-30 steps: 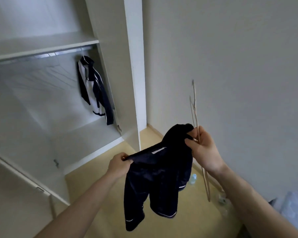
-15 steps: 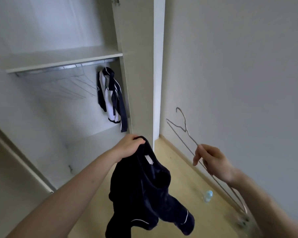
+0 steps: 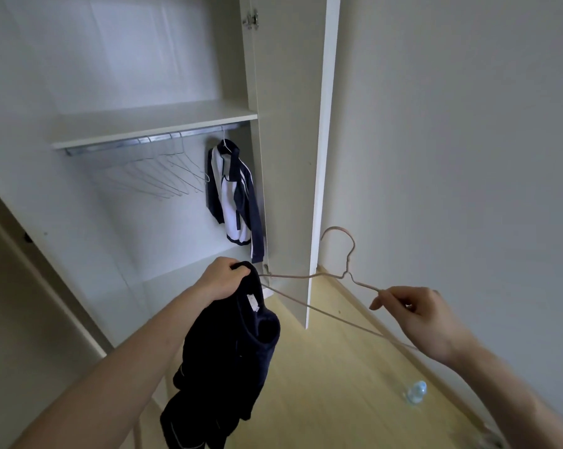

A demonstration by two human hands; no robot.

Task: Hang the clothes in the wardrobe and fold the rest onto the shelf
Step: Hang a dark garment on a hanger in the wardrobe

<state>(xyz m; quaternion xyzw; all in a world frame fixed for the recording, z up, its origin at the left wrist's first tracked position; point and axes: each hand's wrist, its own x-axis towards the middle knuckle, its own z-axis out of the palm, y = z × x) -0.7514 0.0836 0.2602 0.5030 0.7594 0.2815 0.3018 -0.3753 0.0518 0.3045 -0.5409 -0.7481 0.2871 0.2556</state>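
Since half a second ago, the hanger [image 3: 319,277] has turned from steep to nearly level, and its left tip now reaches the collar of the dark top [image 3: 228,345]; the camera has also tilted up a little.

At 6 o'clock, the dark top hangs down from the left hand [image 3: 220,281], whose fingers are curled around the collar. At 4 o'clock, the right hand [image 3: 417,314] pinches the right shoulder wire of the hanger between thumb and bent fingers, hook pointing up. The two hands are apart, joined only by the wire.

On the floor [image 3: 322,384] at 5 o'clock lies a small bottle [image 3: 415,391], near the wall.

Farther, at 12 o'clock, the wardrobe [image 3: 286,157] stands open. Under its shelf [image 3: 150,119] runs a rail [image 3: 150,140]. On the rail hang several empty hangers [image 3: 170,176], and at its right end a white and navy jacket [image 3: 233,196], beside the side panel.
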